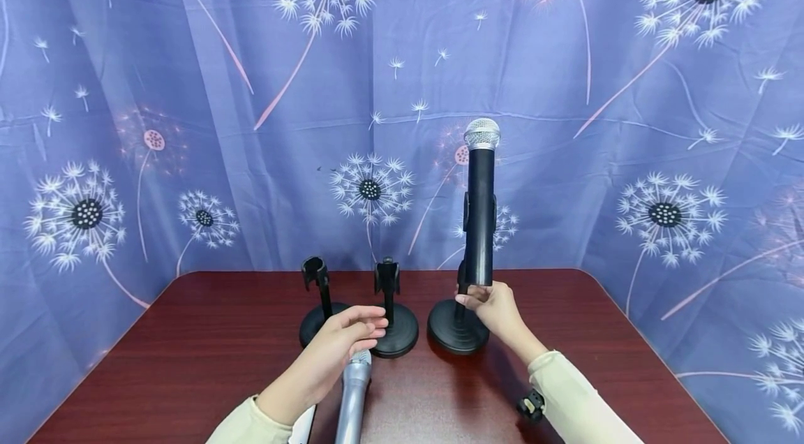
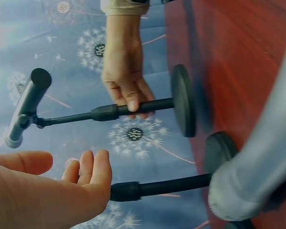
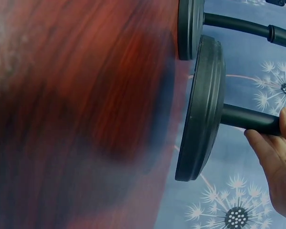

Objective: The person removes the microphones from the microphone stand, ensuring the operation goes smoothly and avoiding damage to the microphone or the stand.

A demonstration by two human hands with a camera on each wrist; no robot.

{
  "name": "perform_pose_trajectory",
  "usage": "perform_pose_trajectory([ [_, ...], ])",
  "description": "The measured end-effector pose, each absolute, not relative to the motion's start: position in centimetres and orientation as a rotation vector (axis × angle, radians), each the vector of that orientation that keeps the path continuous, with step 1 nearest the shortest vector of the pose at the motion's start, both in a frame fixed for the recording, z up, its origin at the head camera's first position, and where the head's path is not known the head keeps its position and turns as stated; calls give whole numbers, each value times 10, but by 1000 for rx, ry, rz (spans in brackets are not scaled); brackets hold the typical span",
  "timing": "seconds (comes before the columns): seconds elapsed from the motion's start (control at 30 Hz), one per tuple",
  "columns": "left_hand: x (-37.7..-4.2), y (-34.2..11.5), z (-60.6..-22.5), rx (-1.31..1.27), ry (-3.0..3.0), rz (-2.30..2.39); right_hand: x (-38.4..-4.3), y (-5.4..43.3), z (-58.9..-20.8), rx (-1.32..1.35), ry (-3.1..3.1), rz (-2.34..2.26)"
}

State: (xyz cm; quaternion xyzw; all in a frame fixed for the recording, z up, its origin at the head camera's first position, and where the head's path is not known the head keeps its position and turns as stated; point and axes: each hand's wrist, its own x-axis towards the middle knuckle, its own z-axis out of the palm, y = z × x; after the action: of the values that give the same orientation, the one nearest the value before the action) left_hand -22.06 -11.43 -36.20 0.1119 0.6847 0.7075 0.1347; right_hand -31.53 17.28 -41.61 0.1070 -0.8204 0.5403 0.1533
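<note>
My right hand [image 1: 499, 308] grips the pole of a black desktop microphone stand [image 1: 458, 329], also visible in the right wrist view. A black microphone [image 1: 481, 213] with a silver mesh head sits in that stand's clip, head up and tilted. In the left wrist view the stand's round base [image 2: 183, 101] looks slightly off the tabletop. My left hand [image 1: 333, 353] holds nothing; its fingers are extended and slightly bent, in front of the middle stand [image 1: 397, 336]. Below it a silver microphone [image 1: 354, 402] shows, its head partly hidden by the hand.
Another black stand [image 1: 312, 324] with a bare clip stands at the left, partly behind my left hand. A white object [image 1: 302, 426] shows beside the silver microphone. The dark red table [image 1: 188, 360] ends at a blue dandelion-print curtain [image 1: 427, 25].
</note>
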Motion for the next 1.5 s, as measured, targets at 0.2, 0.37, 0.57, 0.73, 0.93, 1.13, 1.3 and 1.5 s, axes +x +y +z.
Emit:
perform_pose_trajectory([
  [0.2,-223,-113,-342,449,1979,2065,-311,170,-417,360,-2332,1539],
  [0.37,-228,-105,-321,564,1994,2088,-309,167,-418,421,-2325,1516],
  [0.57,-237,-94,-296,631,1958,2149,-304,161,-420,409,-2340,1479],
  [0.73,-248,-81,-282,686,1895,2245,-301,158,-422,408,-2341,1467],
  [0.93,-267,-65,-269,740,1887,2303,-298,156,-423,388,-2363,1406],
  [1.13,-284,-50,-255,761,1866,2314,-293,154,-424,424,-2363,1441],
  [1.3,-293,-37,-247,724,1805,2338,-291,153,-424,461,-2361,1456],
  [1.5,-300,-24,-244,713,1794,2339,-291,153,-425,481,-2361,1415],
])
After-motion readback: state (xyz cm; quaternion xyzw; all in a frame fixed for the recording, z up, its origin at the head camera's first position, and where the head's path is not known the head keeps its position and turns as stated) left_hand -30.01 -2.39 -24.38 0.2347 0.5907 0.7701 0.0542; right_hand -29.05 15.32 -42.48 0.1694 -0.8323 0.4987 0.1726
